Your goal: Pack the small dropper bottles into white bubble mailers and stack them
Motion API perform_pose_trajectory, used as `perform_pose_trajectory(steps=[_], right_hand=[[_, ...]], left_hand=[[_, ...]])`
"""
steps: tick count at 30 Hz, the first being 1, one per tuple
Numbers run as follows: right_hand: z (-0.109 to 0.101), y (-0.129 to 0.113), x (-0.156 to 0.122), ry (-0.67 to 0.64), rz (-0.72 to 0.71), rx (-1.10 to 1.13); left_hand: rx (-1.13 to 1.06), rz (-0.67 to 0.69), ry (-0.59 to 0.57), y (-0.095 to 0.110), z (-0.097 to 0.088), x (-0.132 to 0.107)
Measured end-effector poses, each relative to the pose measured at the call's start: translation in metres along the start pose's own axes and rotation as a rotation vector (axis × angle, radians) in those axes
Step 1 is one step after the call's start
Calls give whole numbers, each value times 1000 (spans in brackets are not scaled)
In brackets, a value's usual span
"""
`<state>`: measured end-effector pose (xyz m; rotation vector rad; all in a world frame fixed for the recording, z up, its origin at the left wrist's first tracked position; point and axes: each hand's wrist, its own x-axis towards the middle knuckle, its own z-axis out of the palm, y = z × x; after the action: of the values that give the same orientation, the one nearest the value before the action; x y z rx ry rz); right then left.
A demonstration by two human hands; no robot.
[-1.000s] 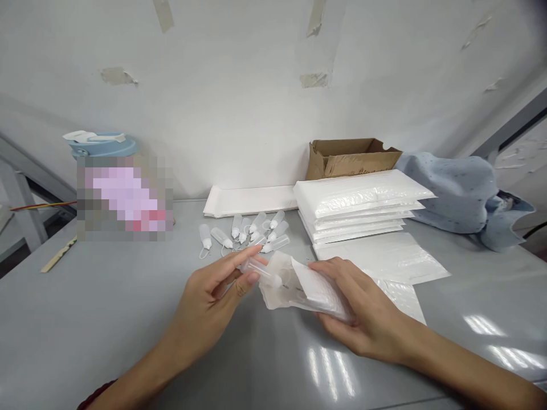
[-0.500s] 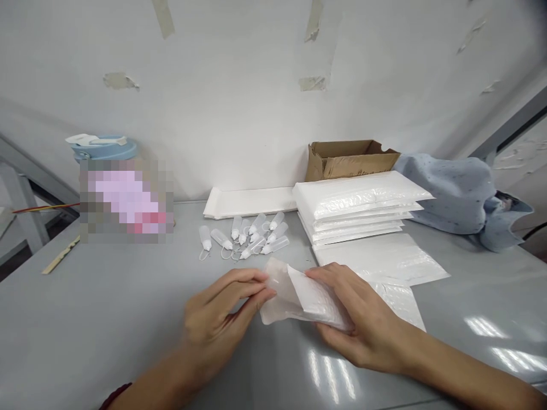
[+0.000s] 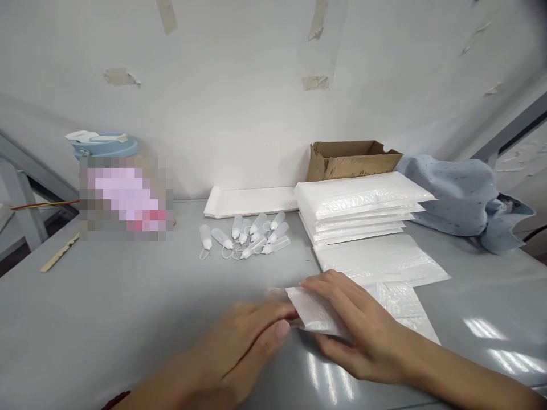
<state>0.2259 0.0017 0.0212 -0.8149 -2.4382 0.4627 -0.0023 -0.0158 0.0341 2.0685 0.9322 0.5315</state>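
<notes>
Low on the grey table, my right hand grips a small white bubble mailer, fingers wrapped over its top and thumb beneath. My left hand, smeared by motion, lies against the mailer's open left end with its fingers together and thumb forward; what it holds, if anything, is hidden. Several small clear dropper bottles with white caps lie loose farther back on the table.
A stack of white bubble mailers sits at the right, with flat ones in front. Behind stand a cardboard box, a white folded sheet, a blue cloth and a blue-lidded container.
My left hand pushed a small bottle into the mailer's open end, then dropped lower and nearer. The mailer has flattened down toward the table under my right hand.
</notes>
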Motion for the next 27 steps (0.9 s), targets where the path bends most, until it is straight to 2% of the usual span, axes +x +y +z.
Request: perform_pose_trajectory(steps=[6,9,11,13,15,17,19,22,27], right_hand=[[1,-2,0,-3,-29,21],[0,-2,0,-1,-34,12],[0,-1,0,5,-22,-9],[-1,0,0,12,-6,-33],[-2,2,-1,10,7,-45],[-2,3,-1,5,9,-42],[-3,3,-2,-4,14,-37],[-4,3,-1,4,19,-42],[-5,3,-1,17,18,-47]], left_hand=[[39,-28,-123,0,1,-6],[-32,29,-105,0,1,-1],[-72,14,29,-3,-3,4],[2,-97,285,-14,-11,9],[250,-239,606,-31,-24,12],[517,-324,742,-53,-38,15],[695,-405,694,-73,-50,15],[760,-531,563,-91,-60,13],[706,-614,497,-87,-69,10]])
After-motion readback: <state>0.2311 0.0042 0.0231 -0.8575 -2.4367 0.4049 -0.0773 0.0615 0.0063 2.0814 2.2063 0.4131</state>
